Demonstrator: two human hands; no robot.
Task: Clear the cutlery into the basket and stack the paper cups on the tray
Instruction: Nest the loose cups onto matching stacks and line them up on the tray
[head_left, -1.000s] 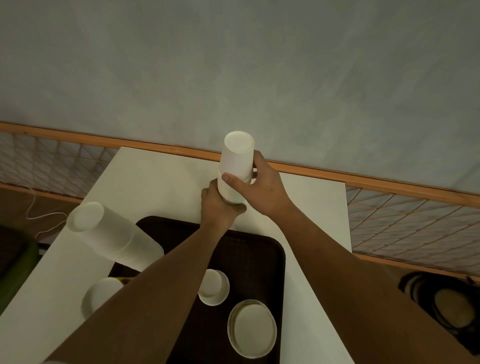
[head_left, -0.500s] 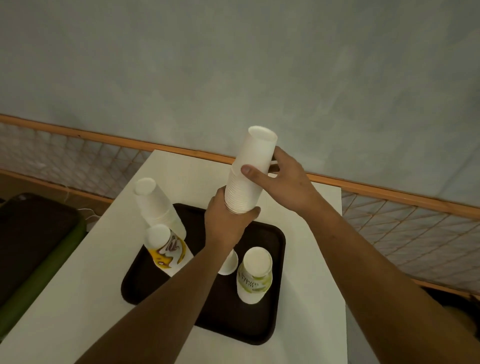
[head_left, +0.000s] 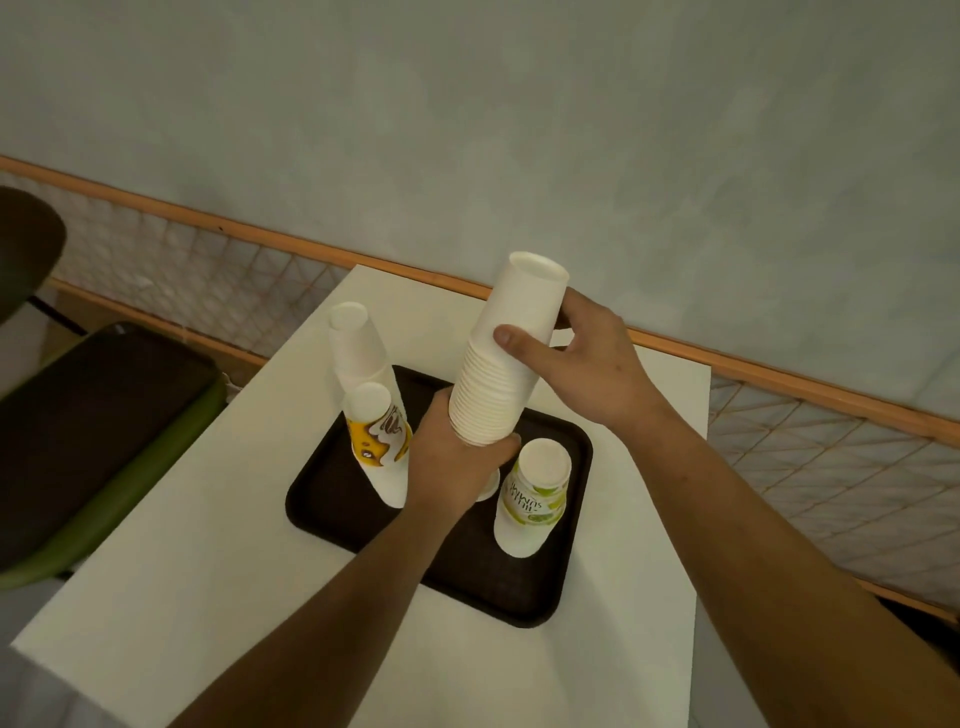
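Stack is off the tray, up in both my hands at the centre of the frame, mouths down and closed base up.

Nearest me is the table, and on it the tray, dark and bare along its near edge. Just right of centre on the tray stands a green cup, upside down.

My left hand comes next, curled tight round the lowest rims of the stack, thumb wrapped across the front. Under it a small cup shows as a white sliver; I cannot tell how it stands.

The stack's long axis rises from that hand and leans up and right in the frame, away from me. My right hand holds the upper part, thumb laid across the front and fingers behind the top cup, a firm, narrow hold. Neither hand has anything else in it.

The left hand is the lower and nearer one, so I judge it steers the rims while the right hand steadies the top. The landing place lies straight below my left hand, between the green cup and the yellow cup at centre left. I would bring the axis upright first, and watch the small cup underneath.

Beyond the yellow cup stands a white stack, then the wall. I see no cutlery or basket.
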